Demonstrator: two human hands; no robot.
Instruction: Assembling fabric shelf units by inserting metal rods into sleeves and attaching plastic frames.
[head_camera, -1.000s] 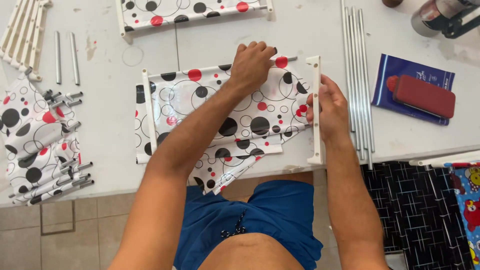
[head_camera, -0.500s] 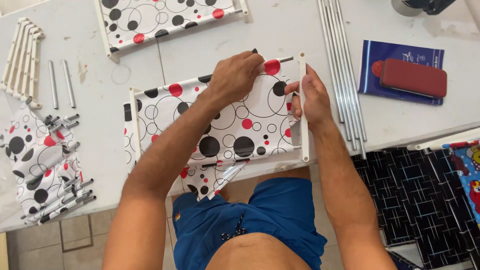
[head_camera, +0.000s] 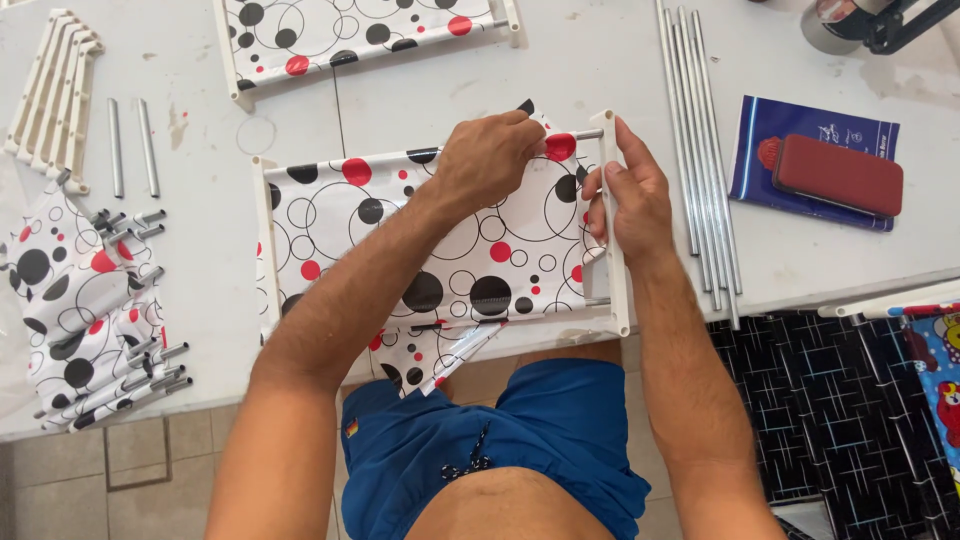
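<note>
A white fabric shelf panel (head_camera: 470, 250) with black and red circles lies on the white table (head_camera: 420, 100) in front of me. My left hand (head_camera: 490, 160) pinches the fabric at its far right corner, by a metal rod end (head_camera: 590, 133). My right hand (head_camera: 630, 195) grips the white plastic side bar (head_camera: 612, 270) at the panel's right edge. A second white bar (head_camera: 266, 240) runs along the panel's left edge. Part of the fabric hangs over the table's near edge.
Another finished panel (head_camera: 350, 30) lies at the far side. Long metal rods (head_camera: 695, 150) lie to the right, beside a blue booklet (head_camera: 800, 160) with a red case (head_camera: 838, 175). At the left are stacked white bars (head_camera: 50, 90), two short rods (head_camera: 130, 145) and a pile of fabric pieces with rods (head_camera: 90, 310).
My left hand has stayed at the fabric's far right corner, tugging it towards the rod end. My right hand slid up the side bar. The camera view shifted slightly.
</note>
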